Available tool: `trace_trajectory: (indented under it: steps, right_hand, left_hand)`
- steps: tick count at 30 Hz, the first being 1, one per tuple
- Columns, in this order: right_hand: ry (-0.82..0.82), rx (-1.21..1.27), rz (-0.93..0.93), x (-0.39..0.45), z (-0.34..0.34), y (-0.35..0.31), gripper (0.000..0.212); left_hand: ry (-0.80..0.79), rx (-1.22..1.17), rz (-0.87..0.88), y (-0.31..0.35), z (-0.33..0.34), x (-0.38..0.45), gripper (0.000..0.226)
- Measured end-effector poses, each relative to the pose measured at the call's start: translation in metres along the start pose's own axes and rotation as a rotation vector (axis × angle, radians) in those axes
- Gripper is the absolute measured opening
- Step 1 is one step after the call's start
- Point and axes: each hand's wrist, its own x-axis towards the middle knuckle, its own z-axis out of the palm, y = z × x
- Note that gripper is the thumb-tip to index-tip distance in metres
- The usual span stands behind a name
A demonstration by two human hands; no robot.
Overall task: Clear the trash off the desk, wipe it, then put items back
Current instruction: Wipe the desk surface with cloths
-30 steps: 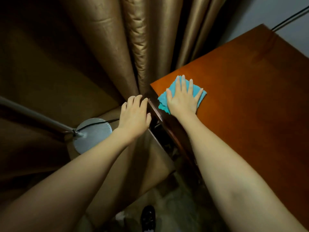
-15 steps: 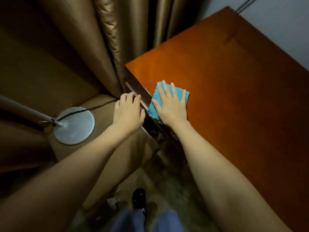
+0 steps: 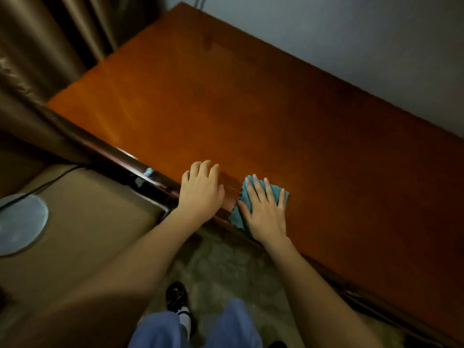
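Note:
A folded teal cloth (image 3: 237, 214) lies on the orange-brown wooden desk (image 3: 251, 109), close to its near edge. My right hand (image 3: 265, 212) presses flat on the cloth with straight, spread fingers and covers most of it. Just to the left, my left hand (image 3: 200, 190) rests palm-down on the desk's near edge, fingers relaxed and holding nothing. The desk top shows no other items.
A brown upholstered seat (image 3: 95, 222) stands left of the desk, with a round grey disc (image 3: 20, 222) and a black cable (image 3: 47, 179) on it. Brown curtains (image 3: 45, 41) hang at the back left. A grey wall (image 3: 351, 33) runs behind the desk. My legs and shoe (image 3: 177, 296) are below.
My right hand has slid the cloth along the desk's near edge, away from the curtain corner. My left hand followed along the edge. The view turned to show more of the desk.

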Motion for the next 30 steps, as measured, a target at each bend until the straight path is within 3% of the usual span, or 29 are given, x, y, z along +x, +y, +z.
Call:
trace_trajectory:
  steps: [11, 18, 24, 30]
  right_hand:
    - [0.040, 0.112, 0.336, -0.165, 0.019, 0.257, 0.063]
    - [0.083, 0.114, 0.400, -0.239, 0.030, 0.365, 0.076]
    - [0.105, 0.153, 0.413, -0.257, 0.028, 0.404, 0.064]
    - [0.121, 0.193, 0.501, -0.266, 0.029, 0.426, 0.064]
  left_hand:
    - [-0.119, 0.071, 0.293, 0.253, 0.102, -0.071, 0.052]
    - [-0.195, 0.124, 0.465, 0.387, 0.151, -0.112, 0.053]
    - [-0.204, 0.221, 0.534, 0.439, 0.166, -0.127, 0.052]
    - [-0.219, 0.242, 0.521, 0.440, 0.161, -0.140, 0.054]
